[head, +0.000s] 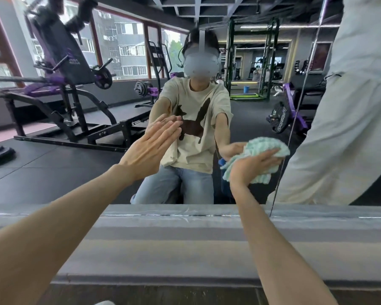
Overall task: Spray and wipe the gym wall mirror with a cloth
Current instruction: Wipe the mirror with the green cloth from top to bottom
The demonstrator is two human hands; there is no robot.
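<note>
- Cloth [264, 144] first: pale green, ribbed and bunched up, lying flat on the mirror [53, 170] at lower right of centre, just left of the vertical seam [295, 111] between panels.
- Its long axis slants from lower left up to upper right, and the fuller, rounded end points toward the seam.
- Right hand [249, 169] is laid over it, fingers spread and nearly straight, pressing it to the glass rather than clenching; the palm hides the cloth's middle.
- Left hand [149, 148] is up on the glass left of centre, holding nothing, fingers straight and close together, tips meeting their own reflection.
- Both forearms reach across the grey ledge [185, 230] below the mirror.
- Something blue [223, 162] peeks out in the reflection at the cloth's left edge, mostly covered; can't say what it is.
- Reflected in the glass, a kneeling person in a beige tee and jeans, and a black-and-purple weight machine [64, 80] at left.
- Far right, a figure in pale clothing [350, 111] is cut off by the frame's top and edge.
</note>
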